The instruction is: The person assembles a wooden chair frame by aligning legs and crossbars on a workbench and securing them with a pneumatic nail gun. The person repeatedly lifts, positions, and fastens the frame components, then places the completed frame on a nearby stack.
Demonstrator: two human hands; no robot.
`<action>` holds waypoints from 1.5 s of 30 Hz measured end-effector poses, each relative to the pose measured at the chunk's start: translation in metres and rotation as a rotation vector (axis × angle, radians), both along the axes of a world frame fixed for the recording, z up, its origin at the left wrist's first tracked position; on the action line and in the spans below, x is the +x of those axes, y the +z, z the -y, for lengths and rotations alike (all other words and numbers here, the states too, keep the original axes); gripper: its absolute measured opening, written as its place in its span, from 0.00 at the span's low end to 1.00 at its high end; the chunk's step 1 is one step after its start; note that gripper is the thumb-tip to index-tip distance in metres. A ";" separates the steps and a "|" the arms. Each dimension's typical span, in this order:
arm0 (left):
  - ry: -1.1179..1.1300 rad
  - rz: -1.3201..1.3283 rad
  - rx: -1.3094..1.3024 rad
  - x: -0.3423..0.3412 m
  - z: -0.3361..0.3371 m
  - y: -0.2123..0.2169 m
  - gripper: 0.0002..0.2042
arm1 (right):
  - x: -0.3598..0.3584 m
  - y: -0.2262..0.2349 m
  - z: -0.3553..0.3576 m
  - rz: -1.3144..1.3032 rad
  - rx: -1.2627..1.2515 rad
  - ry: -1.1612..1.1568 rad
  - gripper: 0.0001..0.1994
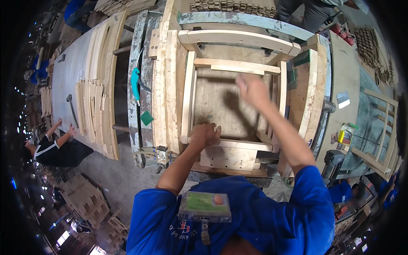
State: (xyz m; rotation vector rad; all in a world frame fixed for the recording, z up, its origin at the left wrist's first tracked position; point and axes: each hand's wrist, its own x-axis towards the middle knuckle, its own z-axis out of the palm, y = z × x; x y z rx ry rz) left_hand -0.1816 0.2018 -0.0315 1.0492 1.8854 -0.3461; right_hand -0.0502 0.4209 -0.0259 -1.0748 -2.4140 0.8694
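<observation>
A pale wooden chair-like frame (186, 102) lies in front of me, with a curved rail (242, 37) along its far side. My left hand (206, 135) is at the near left corner, its fingers curled over the near rail (242, 145). Over the frame's opening, close to the far crossbar (233, 63), is my right hand (253, 91). Motion blurs its fingers, and whether it holds anything cannot be made out. A thin wooden strip (238, 69) runs along the near side of that crossbar.
Wooden blocks and metal clamp rails flank the frame. At left lie a teal-handled tool (135, 85) and a green pad (146, 118). A bench (70, 76) holds wood strips and a hammer (71, 108); a person (59, 146) reaches onto it. A nail gun (334, 161) is at right.
</observation>
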 end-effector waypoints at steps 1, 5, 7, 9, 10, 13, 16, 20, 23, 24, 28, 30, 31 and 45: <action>-0.008 0.014 0.039 -0.001 0.005 -0.009 0.26 | -0.021 0.014 -0.031 0.110 -0.001 -0.034 0.18; -0.048 0.044 0.177 -0.002 0.003 -0.009 0.25 | -0.062 -0.034 -0.100 0.551 -0.138 -0.119 0.32; -0.009 0.069 0.116 0.000 0.007 -0.003 0.25 | -0.079 -0.049 -0.088 0.647 -0.160 -0.035 0.36; 0.040 0.032 0.292 0.003 0.014 -0.006 0.19 | -0.080 -0.049 -0.093 0.672 -0.182 0.018 0.36; 0.086 0.051 0.386 0.004 0.018 -0.006 0.17 | -0.079 -0.053 -0.089 0.656 -0.184 0.017 0.35; 0.079 0.004 0.984 -0.001 0.035 0.015 0.14 | -0.079 -0.059 -0.084 0.651 -0.183 0.029 0.35; 0.107 -0.547 0.790 -0.037 0.090 0.089 0.24 | -0.075 -0.057 -0.087 0.630 -0.173 -0.015 0.35; 0.164 -0.924 0.311 -0.055 0.191 0.108 0.30 | -0.077 -0.061 -0.090 0.613 -0.151 -0.020 0.35; 0.293 -0.900 0.364 -0.049 0.207 0.103 0.31 | -0.076 -0.062 -0.087 0.623 -0.149 -0.014 0.35; 0.332 -0.907 0.404 -0.047 0.209 0.099 0.31 | -0.076 -0.063 -0.086 0.625 -0.148 -0.013 0.35; 0.393 -0.851 0.454 -0.050 0.213 0.092 0.31 | -0.073 -0.062 -0.088 0.601 -0.136 -0.006 0.35; 0.392 -0.837 0.478 -0.050 0.215 0.091 0.31 | -0.077 -0.062 -0.088 0.605 -0.151 -0.008 0.35; 0.393 -0.830 0.490 -0.050 0.216 0.091 0.31 | -0.077 -0.061 -0.088 0.606 -0.159 -0.009 0.35; 0.614 -0.579 0.666 -0.046 0.196 0.087 0.27 | -0.082 -0.057 -0.088 0.667 -0.196 -0.005 0.35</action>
